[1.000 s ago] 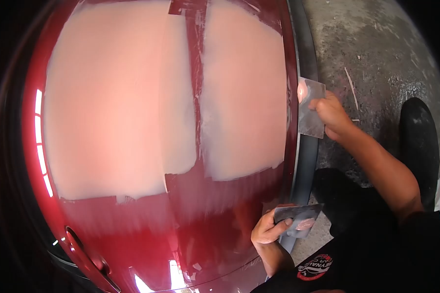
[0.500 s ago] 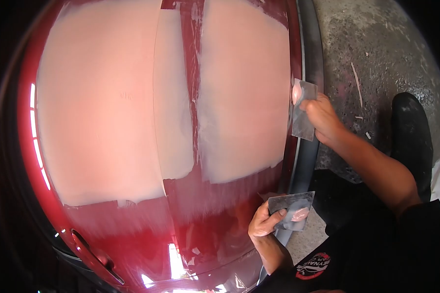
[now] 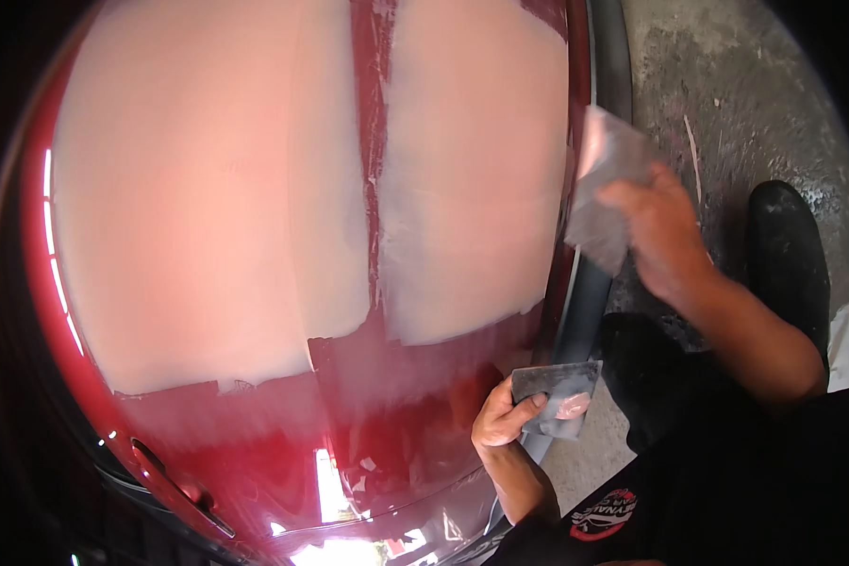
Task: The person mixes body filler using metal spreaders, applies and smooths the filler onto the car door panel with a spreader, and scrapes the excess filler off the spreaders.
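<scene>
The right hand [image 3: 670, 231] has its fingers gripping a thin greyish plate [image 3: 602, 231], thumb laid over the face turned to the camera; hand and plate are blurred; pinkish paste [image 3: 594, 141] sits at the plate's far corner, beyond the thumb; the plate overlaps the dark trim [image 3: 583, 307] in view, just beside those fingers, and whether it touches cannot be told.

The left hand [image 3: 506, 415], nearer the body, has its fingers closed round a second plate [image 3: 540, 381], thumb on top; a pink lump [image 3: 573, 407] lies on it just past the thumb tip.

To the left of both sets of fingers spreads a red car panel [image 3: 255, 420]; a narrower pale pink patch [image 3: 472, 189] is the closer one to the right fingers, a broader patch [image 3: 189, 208] is farther off, with a red strip [image 3: 372, 151] between; well left of the left fingers is a door handle [image 3: 181, 486]; beyond the right fingers is grey floor [image 3: 726, 66].
</scene>
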The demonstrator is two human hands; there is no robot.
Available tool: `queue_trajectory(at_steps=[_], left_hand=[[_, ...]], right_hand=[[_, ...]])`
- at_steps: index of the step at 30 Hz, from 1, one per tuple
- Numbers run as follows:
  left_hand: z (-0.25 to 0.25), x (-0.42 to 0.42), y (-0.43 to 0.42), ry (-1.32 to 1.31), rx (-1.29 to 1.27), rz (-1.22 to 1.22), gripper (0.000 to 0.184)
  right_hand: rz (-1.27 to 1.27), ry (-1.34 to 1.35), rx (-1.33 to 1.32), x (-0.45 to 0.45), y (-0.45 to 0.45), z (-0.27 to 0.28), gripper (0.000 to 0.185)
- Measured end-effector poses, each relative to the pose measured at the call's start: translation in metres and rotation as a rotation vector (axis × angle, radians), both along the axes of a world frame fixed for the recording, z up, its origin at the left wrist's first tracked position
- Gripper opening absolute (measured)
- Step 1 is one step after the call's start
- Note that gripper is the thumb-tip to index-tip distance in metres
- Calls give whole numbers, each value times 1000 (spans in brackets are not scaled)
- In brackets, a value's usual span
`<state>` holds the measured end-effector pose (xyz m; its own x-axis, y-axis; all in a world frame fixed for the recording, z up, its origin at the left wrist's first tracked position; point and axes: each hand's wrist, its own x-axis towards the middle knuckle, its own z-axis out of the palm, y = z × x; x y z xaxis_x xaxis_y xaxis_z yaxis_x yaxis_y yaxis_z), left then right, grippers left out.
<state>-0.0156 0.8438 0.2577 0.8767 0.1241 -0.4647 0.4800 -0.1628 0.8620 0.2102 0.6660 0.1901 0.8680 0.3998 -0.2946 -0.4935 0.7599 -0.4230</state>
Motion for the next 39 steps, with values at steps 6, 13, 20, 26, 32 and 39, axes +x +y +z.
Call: queue_trajectory(at_steps=[6,13,20,26,32,39], left_hand=[[2,-2,0,34,-27,8,31],[5,0,0,47,-71,25,31],[6,-1,-1,60,-66,32,34],[6,0,-1,60,-38,13,34],[6,1,0,43,-36,-1,33],[2,0,-3,16,-56,49,31]], right_hand=[[81,165,-55,2,10,-51,31],[227,105,-141,-29,35,-55,43],[230,55,-210,-26,56,-52,45],[174,-165,-387,-21,61,-26,49],[324,-173,-501,-18,49,3,57],[170,-307,-193,-22,10,33,55]])
